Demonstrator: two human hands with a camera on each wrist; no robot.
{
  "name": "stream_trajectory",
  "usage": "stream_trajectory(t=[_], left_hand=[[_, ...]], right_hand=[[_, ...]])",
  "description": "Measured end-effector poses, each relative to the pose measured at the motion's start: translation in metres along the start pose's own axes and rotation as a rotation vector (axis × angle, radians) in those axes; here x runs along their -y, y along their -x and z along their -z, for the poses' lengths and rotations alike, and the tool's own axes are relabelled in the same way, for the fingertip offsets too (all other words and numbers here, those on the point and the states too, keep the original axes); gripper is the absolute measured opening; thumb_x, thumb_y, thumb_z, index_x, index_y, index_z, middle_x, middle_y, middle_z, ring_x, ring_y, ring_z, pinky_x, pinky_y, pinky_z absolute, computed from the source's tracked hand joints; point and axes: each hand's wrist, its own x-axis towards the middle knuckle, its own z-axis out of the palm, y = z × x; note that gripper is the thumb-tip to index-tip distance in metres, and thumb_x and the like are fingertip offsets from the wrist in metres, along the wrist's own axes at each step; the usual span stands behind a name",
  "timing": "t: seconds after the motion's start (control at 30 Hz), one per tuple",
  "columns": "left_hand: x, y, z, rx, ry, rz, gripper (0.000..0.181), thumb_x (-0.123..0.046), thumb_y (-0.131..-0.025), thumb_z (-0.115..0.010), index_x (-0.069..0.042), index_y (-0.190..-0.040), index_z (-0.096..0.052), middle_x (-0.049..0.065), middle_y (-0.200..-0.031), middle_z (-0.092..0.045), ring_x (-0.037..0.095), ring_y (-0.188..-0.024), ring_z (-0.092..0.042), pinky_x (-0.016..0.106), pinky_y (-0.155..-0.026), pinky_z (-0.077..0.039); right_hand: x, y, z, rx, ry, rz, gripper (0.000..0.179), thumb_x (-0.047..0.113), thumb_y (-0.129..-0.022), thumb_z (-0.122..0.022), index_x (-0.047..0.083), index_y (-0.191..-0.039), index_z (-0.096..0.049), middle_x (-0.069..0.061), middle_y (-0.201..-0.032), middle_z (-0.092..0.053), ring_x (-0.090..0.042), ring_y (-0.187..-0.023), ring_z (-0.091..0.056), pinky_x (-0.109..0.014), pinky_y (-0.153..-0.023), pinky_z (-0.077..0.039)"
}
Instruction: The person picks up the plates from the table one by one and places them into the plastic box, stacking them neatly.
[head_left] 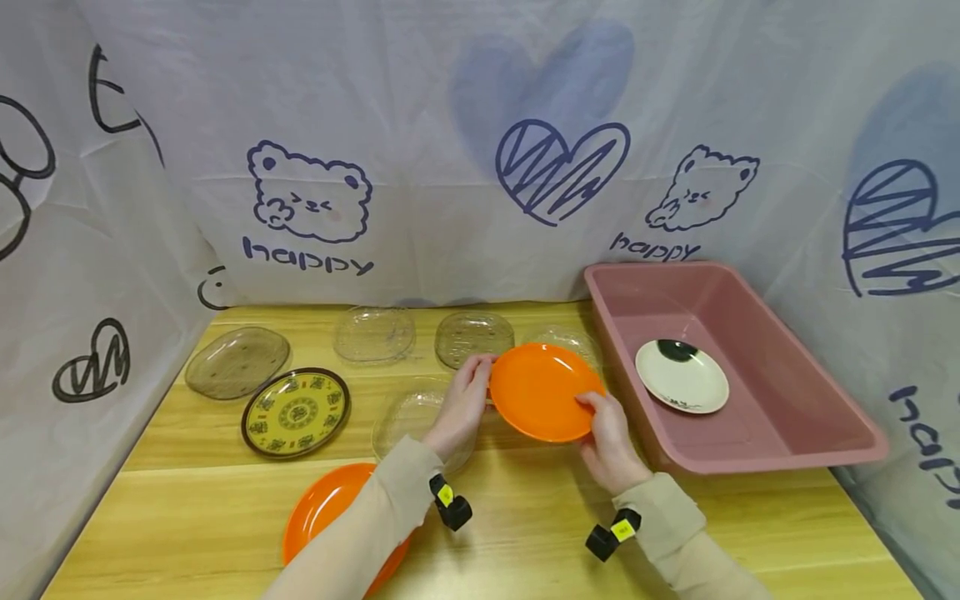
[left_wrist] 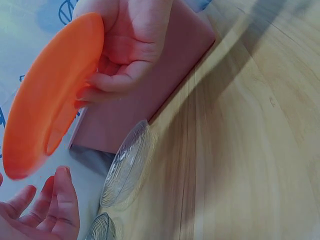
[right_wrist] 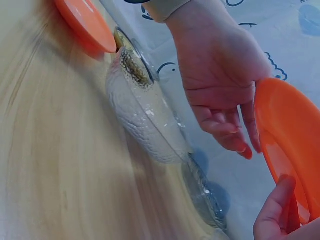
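Pink, the basin point(head_left: 772, 421) stands at 3 o'clock from the raised orange plate point(head_left: 543, 392). The right hand point(head_left: 611, 442) pinches this at 4 o'clock, probably for steadiness; the left hand point(head_left: 461, 408) is loose-fingered at 9 o'clock.

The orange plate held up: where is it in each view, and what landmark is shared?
Head: held orange plate, just right of centre, left of the pink tub.
Left wrist: held orange plate, upper left, tilted.
Right wrist: held orange plate, at the right edge, partly cut off.
Shared landmark: the wooden table, lower part of head, right in left wrist, left in right wrist.
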Motion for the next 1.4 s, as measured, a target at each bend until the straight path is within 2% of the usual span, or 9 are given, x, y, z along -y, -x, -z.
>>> stream_trajectory(t=[0.13,0.33,0.53,0.7,0.73,0.93,1.07,1.17,1.4], left_hand=[[-0.001,-0.001,-0.001,0.009,0.0,0.009,0.039,-0.028,-0.111,-0.034,-0.007,-0.136,-0.055,0.016,-0.117,-0.061,0.013,-0.08,-0.063,0.038,-0.078,-0.061],[-0.001,-0.002,-0.003,0.017,-0.041,-0.016,0.038,-0.027,-0.111,-0.033,-0.006,-0.137,-0.053,0.012,-0.109,-0.06,0.016,-0.078,-0.064,0.034,-0.074,-0.061],[-0.001,-0.003,-0.009,0.04,-0.084,-0.044,0.039,-0.029,-0.111,-0.034,-0.007,-0.138,-0.052,0.019,-0.111,-0.063,0.03,-0.087,-0.069,0.038,-0.077,-0.062],[-0.003,-0.001,-0.016,0.059,-0.125,-0.062,0.039,-0.029,-0.111,-0.035,-0.007,-0.139,-0.05,0.022,-0.117,-0.062,0.039,-0.094,-0.068,0.044,-0.08,-0.061],[-0.004,-0.001,-0.017,0.064,-0.132,-0.063,0.039,-0.029,-0.111,-0.035,-0.007,-0.139,-0.05,0.022,-0.119,-0.062,0.037,-0.092,-0.068,0.046,-0.082,-0.061],[-0.009,0.0,-0.026,0.104,-0.185,-0.109,0.038,-0.027,-0.111,-0.036,-0.008,-0.14,-0.05,0.019,-0.118,-0.061,0.022,-0.085,-0.067,0.041,-0.081,-0.061],[-0.011,0.001,-0.034,0.13,-0.24,-0.144,0.037,-0.027,-0.11,-0.035,-0.01,-0.14,-0.05,0.015,-0.116,-0.061,0.029,-0.092,-0.069,0.037,-0.081,-0.059],[-0.014,0.002,-0.04,0.146,-0.282,-0.162,0.036,-0.028,-0.11,-0.035,-0.012,-0.138,-0.051,0.014,-0.116,-0.062,0.033,-0.097,-0.069,0.029,-0.076,-0.055],[-0.02,0.003,-0.055,0.177,-0.37,-0.219,0.037,-0.027,-0.109,-0.036,-0.012,-0.139,-0.051,0.009,-0.115,-0.064,0.022,-0.095,-0.067,0.028,-0.076,-0.054]], right_hand=[[0.007,0.003,0.002,-0.001,-0.012,-0.012,0.022,0.01,-0.101,-0.036,0.013,-0.122,-0.043,0.007,-0.095,-0.061,-0.007,-0.082,-0.065,-0.021,-0.074,-0.059],[0.019,0.008,0.003,0.003,-0.027,-0.028,0.02,0.014,-0.103,-0.034,0.018,-0.121,-0.043,0.007,-0.103,-0.058,-0.007,-0.091,-0.062,-0.02,-0.082,-0.056],[0.031,0.014,0.006,-0.004,-0.073,-0.042,0.023,0.016,-0.103,-0.032,0.021,-0.123,-0.042,0.008,-0.112,-0.055,-0.007,-0.1,-0.058,-0.019,-0.091,-0.052],[0.044,0.018,0.009,-0.016,-0.113,-0.029,0.024,0.015,-0.104,-0.029,0.021,-0.124,-0.041,0.008,-0.115,-0.052,-0.006,-0.102,-0.056,-0.018,-0.093,-0.051],[0.046,0.018,0.01,-0.018,-0.116,-0.027,0.024,0.016,-0.104,-0.029,0.021,-0.124,-0.041,0.008,-0.117,-0.05,-0.007,-0.103,-0.055,-0.018,-0.093,-0.051],[0.065,0.02,0.018,-0.018,-0.123,-0.031,0.025,0.018,-0.106,-0.027,0.023,-0.126,-0.039,0.008,-0.123,-0.045,-0.007,-0.107,-0.052,-0.017,-0.094,-0.05],[0.077,0.021,0.023,-0.028,-0.137,-0.031,0.025,0.019,-0.107,-0.026,0.025,-0.128,-0.038,0.008,-0.125,-0.044,-0.008,-0.109,-0.051,-0.016,-0.093,-0.05],[0.086,0.021,0.027,-0.037,-0.161,-0.029,0.024,0.02,-0.108,-0.027,0.025,-0.129,-0.038,0.009,-0.126,-0.044,-0.008,-0.11,-0.05,-0.016,-0.091,-0.052],[0.102,0.017,0.04,-0.024,-0.196,0.016,0.022,0.02,-0.108,-0.031,0.022,-0.128,-0.039,0.008,-0.125,-0.046,-0.008,-0.106,-0.054,-0.018,-0.087,-0.055]])
